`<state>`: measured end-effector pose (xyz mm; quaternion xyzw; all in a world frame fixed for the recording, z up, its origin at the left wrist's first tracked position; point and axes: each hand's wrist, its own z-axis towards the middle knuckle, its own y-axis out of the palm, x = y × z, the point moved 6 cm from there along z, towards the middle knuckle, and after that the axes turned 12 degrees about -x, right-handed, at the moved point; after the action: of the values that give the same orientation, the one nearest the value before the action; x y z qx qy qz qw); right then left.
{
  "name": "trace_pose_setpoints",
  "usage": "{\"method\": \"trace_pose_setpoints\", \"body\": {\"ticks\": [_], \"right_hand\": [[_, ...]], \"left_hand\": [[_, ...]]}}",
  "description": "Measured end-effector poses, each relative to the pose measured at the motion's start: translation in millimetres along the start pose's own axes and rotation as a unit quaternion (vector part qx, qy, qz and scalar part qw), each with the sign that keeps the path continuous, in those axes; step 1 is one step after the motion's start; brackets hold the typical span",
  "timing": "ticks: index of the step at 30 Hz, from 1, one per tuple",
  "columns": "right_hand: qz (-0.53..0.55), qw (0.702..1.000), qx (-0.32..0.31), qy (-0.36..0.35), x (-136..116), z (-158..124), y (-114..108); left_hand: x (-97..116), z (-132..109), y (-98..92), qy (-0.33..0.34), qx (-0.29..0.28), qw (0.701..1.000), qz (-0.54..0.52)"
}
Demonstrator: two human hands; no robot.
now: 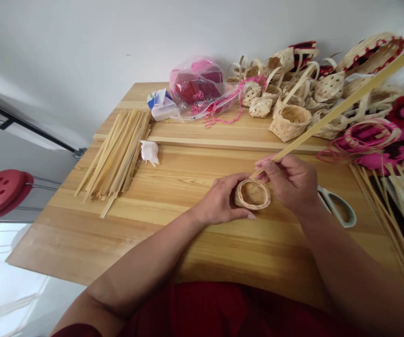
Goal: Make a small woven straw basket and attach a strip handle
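Woven basket [253,194], empty, in left hand [219,202]; bamboo strip [345,100] in right hand [291,182]

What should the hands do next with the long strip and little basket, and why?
Probably pull the long strip snug against the little basket: the right hand pinches it at the rim, the left hand cups the basket, and most of the strip sticks out free.

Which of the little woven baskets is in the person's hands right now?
The small round basket, cupped by the left hand; the right hand pinches a long strip at its rim. The other baskets lie heaped at the far right.
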<state>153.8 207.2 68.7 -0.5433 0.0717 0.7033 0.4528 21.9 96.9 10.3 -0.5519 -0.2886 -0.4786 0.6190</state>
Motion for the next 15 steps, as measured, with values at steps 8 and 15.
{"method": "trace_pose_setpoints", "body": {"ticks": [8,15], "right_hand": [[-0.051,0.999,-0.01,-0.001,4.4,-3.4,-2.1],[-0.047,0.999,-0.02,0.01,6.9,-3.1,-3.4]], "left_hand": [[-2.7,-0.9,-0.1,-0.001,0.026,0.998,-0.062],[-3.9,-2.7,1.4,0.004,0.033,0.995,-0.091]]}}
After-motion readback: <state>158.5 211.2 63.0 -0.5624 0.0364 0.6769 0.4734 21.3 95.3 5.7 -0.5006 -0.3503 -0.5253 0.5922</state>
